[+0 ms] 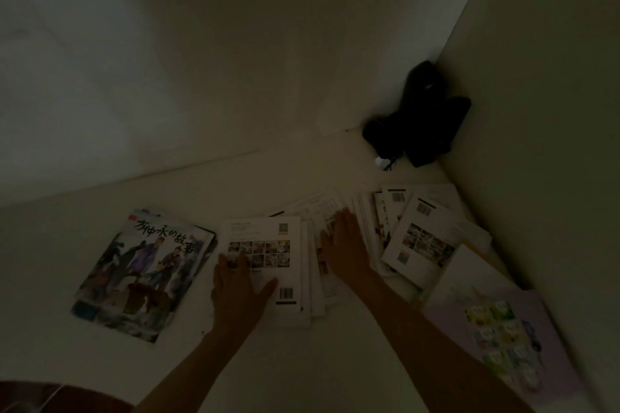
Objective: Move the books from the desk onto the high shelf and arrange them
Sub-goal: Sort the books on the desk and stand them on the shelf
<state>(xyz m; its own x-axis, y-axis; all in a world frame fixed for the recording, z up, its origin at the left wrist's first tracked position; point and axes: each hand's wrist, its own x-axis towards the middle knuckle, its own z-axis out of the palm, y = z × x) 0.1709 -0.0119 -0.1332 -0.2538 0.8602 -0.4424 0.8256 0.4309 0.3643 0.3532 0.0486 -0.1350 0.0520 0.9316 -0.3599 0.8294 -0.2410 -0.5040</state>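
Note:
The scene is dim. Several thin books lie flat on a white surface (302,362) in a corner. A white book with a photo grid and barcodes (268,238) lies face down in the middle; my left hand (238,288) rests flat on its lower left part, fingers straight and thumb spread. My right hand (345,245) lies flat, fingers together, on a fanned pile of white books (318,292) just to the right. A colourful illustrated book with Chinese characters (144,271) sits at the left. Another white back-cover book (422,241) lies tilted at the right.
A black object (419,117) with a small white part stands in the back corner where two white walls meet. A pale lilac book with coloured stickers (496,339) lies along the right wall. A dark reddish edge (50,396) shows at the bottom left.

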